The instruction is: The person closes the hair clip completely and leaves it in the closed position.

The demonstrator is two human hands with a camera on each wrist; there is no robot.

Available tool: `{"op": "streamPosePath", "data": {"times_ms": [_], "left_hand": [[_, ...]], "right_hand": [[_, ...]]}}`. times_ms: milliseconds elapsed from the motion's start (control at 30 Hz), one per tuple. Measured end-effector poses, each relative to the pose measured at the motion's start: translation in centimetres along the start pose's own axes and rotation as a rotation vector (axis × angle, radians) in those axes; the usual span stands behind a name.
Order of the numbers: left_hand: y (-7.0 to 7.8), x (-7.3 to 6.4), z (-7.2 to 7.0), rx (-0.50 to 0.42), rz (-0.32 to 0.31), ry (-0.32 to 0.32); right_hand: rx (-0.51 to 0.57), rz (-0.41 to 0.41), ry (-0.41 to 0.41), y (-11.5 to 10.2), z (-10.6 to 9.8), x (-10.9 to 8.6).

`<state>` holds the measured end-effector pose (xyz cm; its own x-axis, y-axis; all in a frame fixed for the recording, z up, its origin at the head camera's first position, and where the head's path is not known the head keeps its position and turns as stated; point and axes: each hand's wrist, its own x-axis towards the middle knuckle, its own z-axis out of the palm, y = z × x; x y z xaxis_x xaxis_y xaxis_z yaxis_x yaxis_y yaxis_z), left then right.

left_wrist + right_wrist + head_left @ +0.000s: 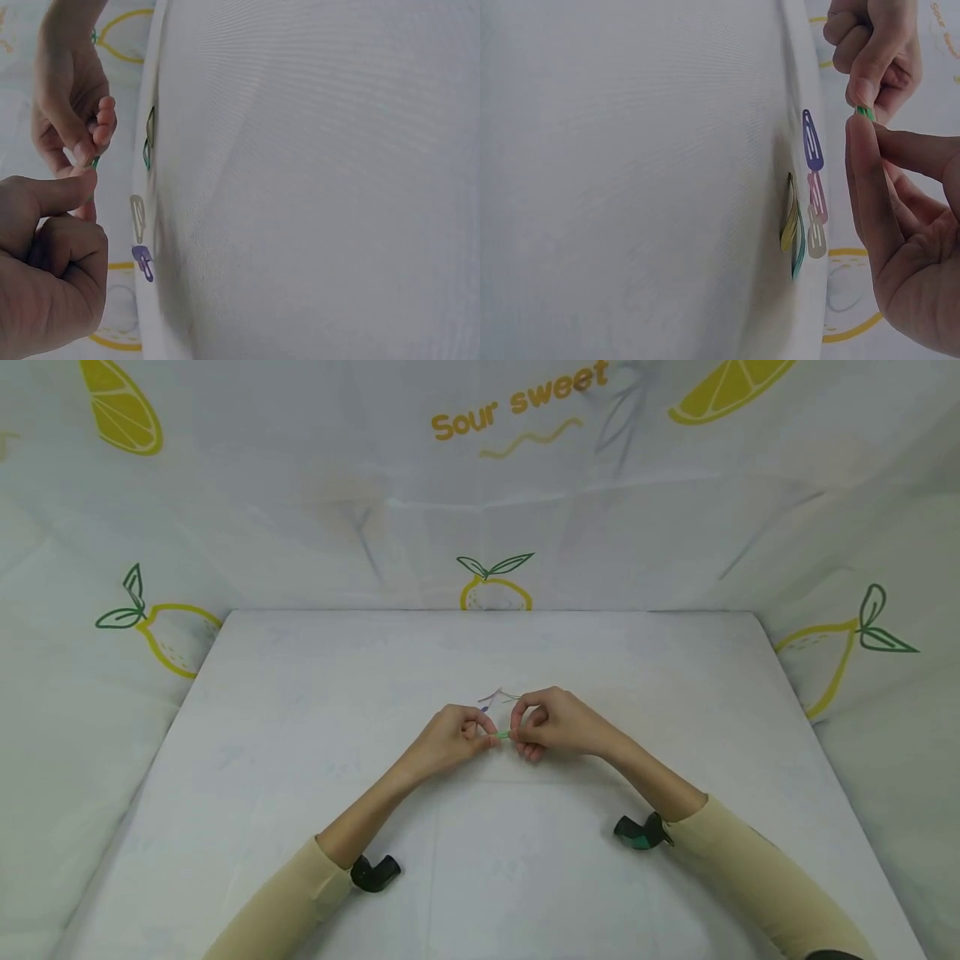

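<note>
Both hands meet over the white table, with a small green snap hair clip (503, 735) between their fingertips. One end is pinched between thumb and index finger of my left hand (448, 742). The thumb and index finger of my right hand (561, 723) pinch the other end. Fingers cover most of the clip; only a short green piece (865, 112) shows in the right wrist view. Beyond the hands lie several more hair clips: a purple one (814, 146), a pink one (817, 196), a pale one (817, 240), a yellow one (787, 231) and a teal one (799, 247).
A white cloth with lemon prints (495, 595) hangs behind the table (300, 668) and along both sides. Black wrist-worn devices stick out by the left sleeve (277, 893) and the right sleeve (750, 868).
</note>
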<state>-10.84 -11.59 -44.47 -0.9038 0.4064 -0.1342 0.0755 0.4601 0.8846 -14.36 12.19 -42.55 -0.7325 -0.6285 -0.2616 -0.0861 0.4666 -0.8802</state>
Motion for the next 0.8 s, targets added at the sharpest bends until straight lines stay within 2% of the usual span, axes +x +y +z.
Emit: {"op": "streamPosePath", "data": {"times_ms": [300,633,800], "left_hand": [[-0.08,-0.11,0.03,0.009,0.039,0.017],[0.45,-0.67,0.13,-0.005,0.016,0.127],[0.52,-0.64,0.22,-0.038,0.06,0.132]], "right_hand": [[-0.007,-0.057,0.034,0.38,0.18,-0.26],[0.051,-0.111,0.089,0.64,0.47,-0.35],[0.074,-0.117,0.116,0.46,0.46,-0.68]]}}
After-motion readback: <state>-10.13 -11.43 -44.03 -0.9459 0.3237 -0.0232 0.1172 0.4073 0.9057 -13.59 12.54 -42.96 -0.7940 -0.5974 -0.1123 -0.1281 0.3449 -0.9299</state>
